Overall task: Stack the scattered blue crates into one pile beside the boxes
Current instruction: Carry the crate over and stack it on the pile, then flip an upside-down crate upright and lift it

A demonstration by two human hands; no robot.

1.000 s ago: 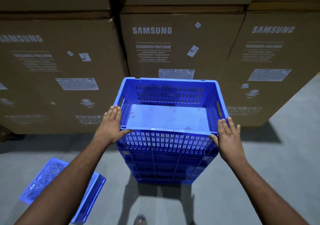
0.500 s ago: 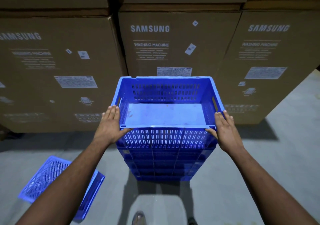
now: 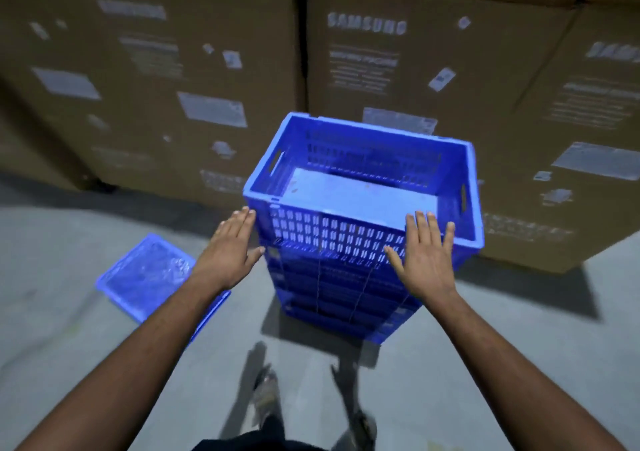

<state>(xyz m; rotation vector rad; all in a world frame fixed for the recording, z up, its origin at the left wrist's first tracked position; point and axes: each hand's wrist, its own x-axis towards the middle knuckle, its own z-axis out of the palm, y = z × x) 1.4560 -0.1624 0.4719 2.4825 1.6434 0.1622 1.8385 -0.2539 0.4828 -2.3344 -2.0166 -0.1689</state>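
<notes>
There is 1 view, from a camera worn on the person's head, wide-angle, looking forward and steeply down. It sits close above both forearms, which enter from the bottom corners and reach inward to the left hand [image 3: 227, 253] and right hand [image 3: 426, 256]. The stack of blue crates [image 3: 360, 215] stands near, just right of centre; cardboard boxes [image 3: 415, 62] fill the upper frame, grey floor [image 3: 52, 312] the lower. The frame is motion-blurred and tilted.
</notes>
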